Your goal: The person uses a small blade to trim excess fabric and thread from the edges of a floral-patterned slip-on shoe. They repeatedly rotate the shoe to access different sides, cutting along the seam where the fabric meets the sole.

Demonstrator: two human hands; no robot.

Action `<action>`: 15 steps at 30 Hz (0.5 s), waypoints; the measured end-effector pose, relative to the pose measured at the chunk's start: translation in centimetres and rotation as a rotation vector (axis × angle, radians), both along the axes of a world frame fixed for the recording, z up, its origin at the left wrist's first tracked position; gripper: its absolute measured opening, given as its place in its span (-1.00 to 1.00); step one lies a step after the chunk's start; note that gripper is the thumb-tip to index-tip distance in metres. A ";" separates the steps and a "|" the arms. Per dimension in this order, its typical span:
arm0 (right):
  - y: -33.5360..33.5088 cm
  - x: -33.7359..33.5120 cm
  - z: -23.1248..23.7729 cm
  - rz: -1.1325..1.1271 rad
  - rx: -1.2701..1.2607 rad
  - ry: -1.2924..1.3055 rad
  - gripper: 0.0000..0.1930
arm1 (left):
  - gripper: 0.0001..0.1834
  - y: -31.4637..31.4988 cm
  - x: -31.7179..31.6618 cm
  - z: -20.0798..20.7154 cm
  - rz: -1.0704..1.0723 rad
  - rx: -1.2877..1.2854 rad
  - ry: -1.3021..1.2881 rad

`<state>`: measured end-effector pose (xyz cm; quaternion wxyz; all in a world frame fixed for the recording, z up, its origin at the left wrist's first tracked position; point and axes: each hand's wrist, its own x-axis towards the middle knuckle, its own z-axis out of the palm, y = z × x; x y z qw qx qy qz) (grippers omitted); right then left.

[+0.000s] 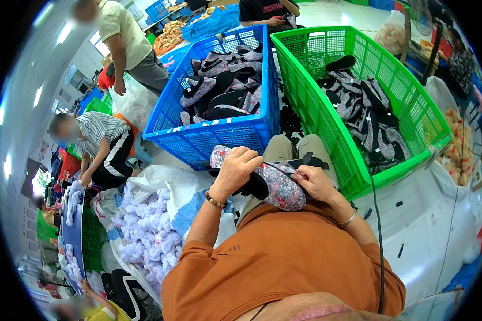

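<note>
Over my lap I hold a grey slipper [285,188] with a pink and red speckled pattern and a black lining. My left hand [238,167] is closed around its left part, with fingers curled over the top. Another speckled part shows beyond that hand; whether it belongs to the same slipper I cannot tell. My right hand [313,183] pinches the black edge at the slipper's right side, and its fingertips are partly hidden. Just ahead stand a blue crate [209,131] and a green crate [321,120], both holding many similar slippers.
A white sack [168,179] of fluffy lilac pieces [147,230] lies to my left. A black cable [377,235] hangs down at my right. Black scraps [400,250] dot the pale floor. Several people work nearby, one standing [126,40] beyond the blue crate's left side.
</note>
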<state>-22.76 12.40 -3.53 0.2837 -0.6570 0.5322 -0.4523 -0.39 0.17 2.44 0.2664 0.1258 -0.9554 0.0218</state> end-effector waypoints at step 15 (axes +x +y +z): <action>0.2 0.0 -1.3 -0.037 -0.014 -0.033 -0.78 | -0.73 -0.2 -0.5 -0.7 -0.006 0.024 -0.041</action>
